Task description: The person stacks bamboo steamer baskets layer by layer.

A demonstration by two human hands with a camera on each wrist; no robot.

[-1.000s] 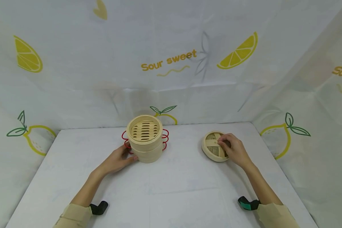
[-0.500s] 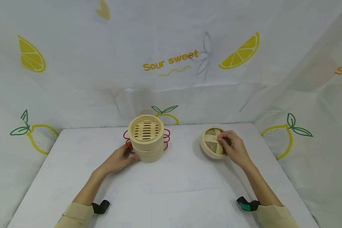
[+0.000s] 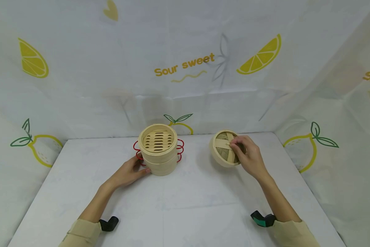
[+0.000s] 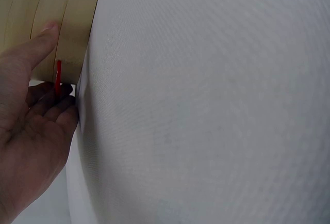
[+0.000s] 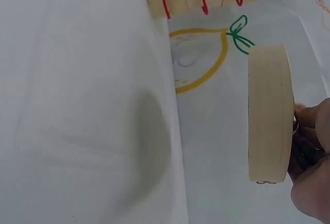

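Observation:
A stack of round bamboo steamer baskets [image 3: 158,161] with red side loops [image 3: 180,147] stands on the white table, its slatted top uncovered. My left hand [image 3: 130,174] holds the stack low on its left side. In the left wrist view the thumb [image 4: 38,46] lies on the bamboo wall and the fingers are bent near a red loop [image 4: 58,77]. To the right, my right hand [image 3: 249,156] pinches the small knob on top of the woven bamboo steamer lid [image 3: 223,153]. The lid hangs tilted above the table, and its underside is hidden; the right wrist view shows its rim [image 5: 269,115] edge-on.
The white-covered table [image 3: 172,212] ends at a white cloth backdrop [image 3: 185,31] with lemon prints, close behind the stack. Another cloth wall [image 3: 348,137] rises at the right. Black wrist mounts [image 3: 109,224] sit at both cuffs.
My right hand has raised the lid off the table and moved it left, toward the basket stack. The left hand and the stack stay in place.

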